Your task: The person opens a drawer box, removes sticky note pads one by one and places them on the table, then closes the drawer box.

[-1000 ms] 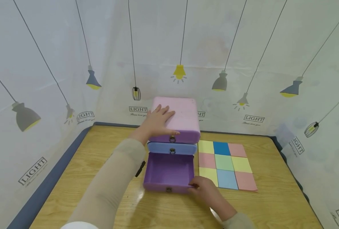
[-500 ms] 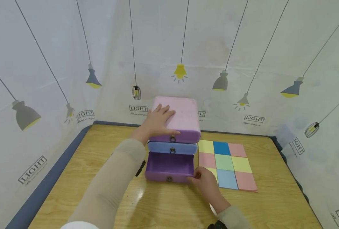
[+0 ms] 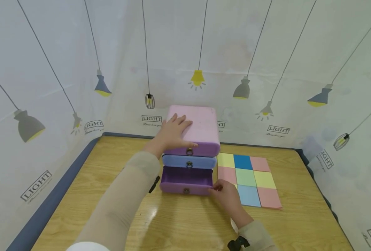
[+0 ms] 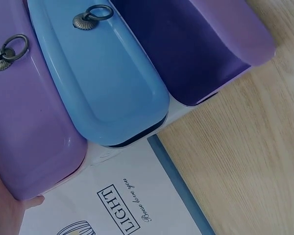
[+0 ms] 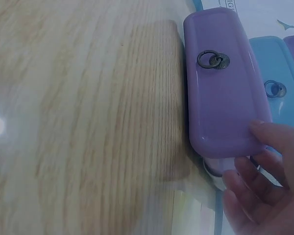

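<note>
A small pink-topped chest of drawers (image 3: 201,125) stands at the back of the table. My left hand (image 3: 172,134) rests spread on its top, toward the left side. Below the purple top drawer (image 3: 205,150) is a blue middle drawer (image 3: 174,161), both pushed in and fitted with ring pulls. The purple bottom drawer (image 3: 172,188) sticks out partway, its visible interior bare. At that drawer's front right corner, my right hand (image 3: 229,200) pinches the edge. In the right wrist view, the thumb presses the drawer front (image 5: 225,98) while the fingers curl behind the corner.
A sheet of coloured squares (image 3: 246,177) lies right of the chest, partly behind my right hand. The wooden table (image 3: 172,223) meets a white backdrop (image 3: 125,87) printed with hanging lamps behind and at both sides.
The bottom drawer has slid inward, away from me, and my right hand has moved along with it at the same corner. My left hand has stayed in place on the chest's top.
</note>
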The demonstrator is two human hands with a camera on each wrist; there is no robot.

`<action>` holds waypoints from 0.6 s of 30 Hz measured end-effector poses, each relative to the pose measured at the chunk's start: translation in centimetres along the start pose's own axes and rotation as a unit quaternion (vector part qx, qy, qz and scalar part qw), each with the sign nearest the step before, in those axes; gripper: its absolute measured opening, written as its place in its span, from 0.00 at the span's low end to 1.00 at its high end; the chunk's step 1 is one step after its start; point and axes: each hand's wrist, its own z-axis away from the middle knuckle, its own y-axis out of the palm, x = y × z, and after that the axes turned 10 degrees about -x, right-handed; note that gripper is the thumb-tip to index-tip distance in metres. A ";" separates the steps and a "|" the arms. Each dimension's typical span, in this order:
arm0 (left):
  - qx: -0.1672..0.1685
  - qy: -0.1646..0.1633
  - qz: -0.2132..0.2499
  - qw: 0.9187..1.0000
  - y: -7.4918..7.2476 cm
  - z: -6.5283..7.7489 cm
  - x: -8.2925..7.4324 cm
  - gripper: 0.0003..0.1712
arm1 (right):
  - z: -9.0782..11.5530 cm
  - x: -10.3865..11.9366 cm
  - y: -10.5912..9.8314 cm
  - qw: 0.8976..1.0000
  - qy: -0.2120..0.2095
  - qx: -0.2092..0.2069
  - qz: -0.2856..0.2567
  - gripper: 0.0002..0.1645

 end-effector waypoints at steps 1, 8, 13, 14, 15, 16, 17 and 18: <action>-0.001 0.000 -0.002 1.000 0.0 0.0 0.0 0.61 | -0.1 0.0 0.1 1.000 0.004 -0.003 0.001 0.09; -0.003 0.003 0.002 1.000 0.1 0.1 0.1 0.62 | -1.4 0.4 0.6 0.999 0.035 -0.023 0.001 0.12; -0.003 0.002 0.009 1.000 0.1 0.2 0.0 0.61 | -2.0 0.6 0.7 0.998 0.052 -0.022 0.009 0.12; -0.003 0.002 0.009 1.000 0.1 0.2 0.0 0.61 | -2.2 0.6 0.8 0.998 0.052 -0.022 0.012 0.12; -0.003 0.002 0.009 1.000 0.1 0.2 0.0 0.61 | -2.3 0.6 0.8 0.998 0.049 -0.024 0.016 0.12; -0.003 0.001 0.009 1.000 0.1 0.2 0.0 0.61 | -2.5 0.6 0.8 0.998 0.046 -0.026 0.018 0.12; -0.003 0.001 0.010 1.000 0.1 0.2 0.0 0.61 | -2.7 0.6 0.8 0.998 0.043 -0.030 0.022 0.12; -0.003 0.001 0.010 1.000 0.1 0.2 0.0 0.61 | -2.8 0.5 0.9 0.998 0.044 -0.033 0.025 0.13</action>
